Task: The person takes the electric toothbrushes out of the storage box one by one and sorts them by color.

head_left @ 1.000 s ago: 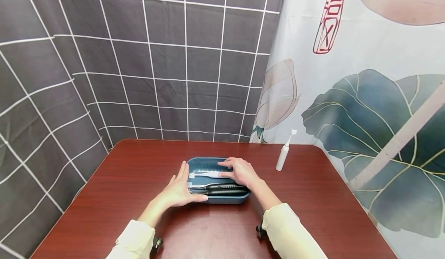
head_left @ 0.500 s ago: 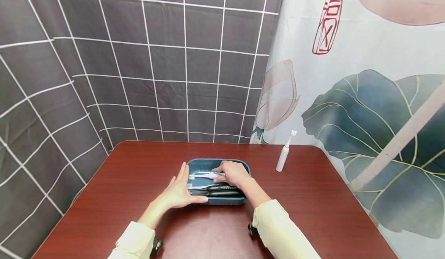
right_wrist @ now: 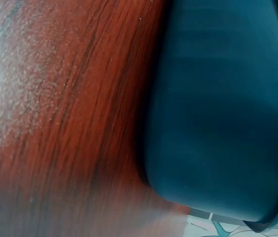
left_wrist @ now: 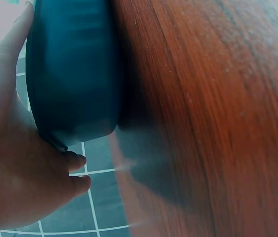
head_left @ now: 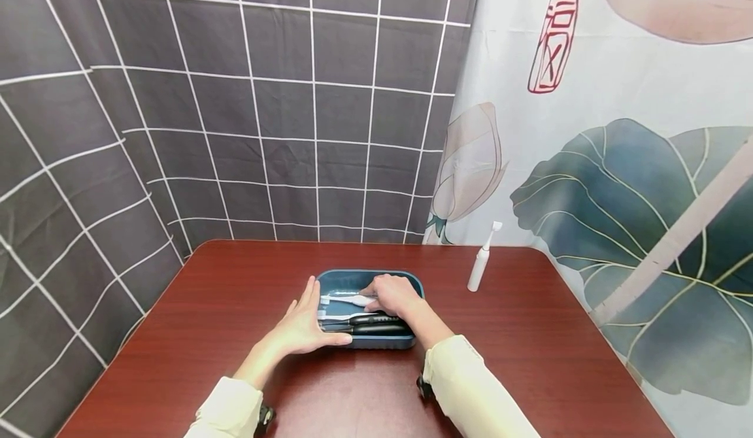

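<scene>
A blue plastic basket (head_left: 376, 342) sits mid-table holding several electric toothbrushes. Against its left end rests my left hand (head_left: 302, 328), fingers straight and spread, the thumb along the front rim. In the left wrist view that hand (left_wrist: 20, 163) lies at the edge of the basket (left_wrist: 75, 74). My right hand (head_left: 397, 297) reaches inside from the right and pinches the handle of a white electric toothbrush (head_left: 348, 299), whose head points left. Black-handled toothbrushes (head_left: 376, 329) lie nearer the front. The right wrist view shows mostly the basket's outer wall (right_wrist: 223, 113); the right fingers are hidden there.
Another white electric toothbrush (head_left: 479, 269) stands upright on the red-brown table (head_left: 518, 346), right of the basket. Behind the table hang a dark grid-patterned curtain (head_left: 282, 111) and a white curtain with leaf prints (head_left: 588, 124).
My right hand has moved left and deeper into the basket, its fingers closing on the white toothbrush there. The left hand has stayed at the basket's left end.
</scene>
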`<state>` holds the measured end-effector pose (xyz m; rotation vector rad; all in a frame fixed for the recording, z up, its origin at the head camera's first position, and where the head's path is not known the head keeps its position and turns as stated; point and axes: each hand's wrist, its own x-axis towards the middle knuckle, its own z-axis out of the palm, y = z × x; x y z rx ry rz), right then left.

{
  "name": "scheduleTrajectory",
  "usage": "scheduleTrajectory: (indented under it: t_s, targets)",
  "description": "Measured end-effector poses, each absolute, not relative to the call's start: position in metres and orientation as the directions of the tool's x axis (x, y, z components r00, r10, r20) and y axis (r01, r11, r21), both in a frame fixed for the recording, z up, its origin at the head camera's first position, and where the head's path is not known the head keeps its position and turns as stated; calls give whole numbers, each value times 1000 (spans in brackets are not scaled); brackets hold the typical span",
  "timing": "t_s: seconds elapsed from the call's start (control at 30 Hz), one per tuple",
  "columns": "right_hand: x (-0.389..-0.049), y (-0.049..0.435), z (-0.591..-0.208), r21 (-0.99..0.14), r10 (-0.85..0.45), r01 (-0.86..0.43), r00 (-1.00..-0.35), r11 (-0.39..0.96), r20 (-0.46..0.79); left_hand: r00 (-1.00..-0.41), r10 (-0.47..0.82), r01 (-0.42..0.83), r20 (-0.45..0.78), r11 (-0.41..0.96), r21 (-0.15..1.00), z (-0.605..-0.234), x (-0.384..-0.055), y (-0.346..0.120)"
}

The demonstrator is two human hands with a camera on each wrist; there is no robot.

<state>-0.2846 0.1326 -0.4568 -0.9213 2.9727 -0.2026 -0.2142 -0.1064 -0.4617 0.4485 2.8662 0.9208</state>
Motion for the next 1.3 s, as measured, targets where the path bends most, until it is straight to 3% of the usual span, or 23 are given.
scheduleTrajectory:
  t_s: [0.4, 1.03, 1.3]
  targets:
    - [-283, 136, -458, -148, -569, -566, -822, 811, 26, -952, 307, 248, -4, 775, 582, -463, -213, -105]
    - [-285, 152, -439, -400, -451, -557, -828, 728, 334, -954, 301, 237, -10, 773, 588, -462, -214, -106]
    - [-289, 168, -427, -584, -342, -573, -817, 576, 465, -954, 300, 236, -14, 776, 585, -464, -214, -106]
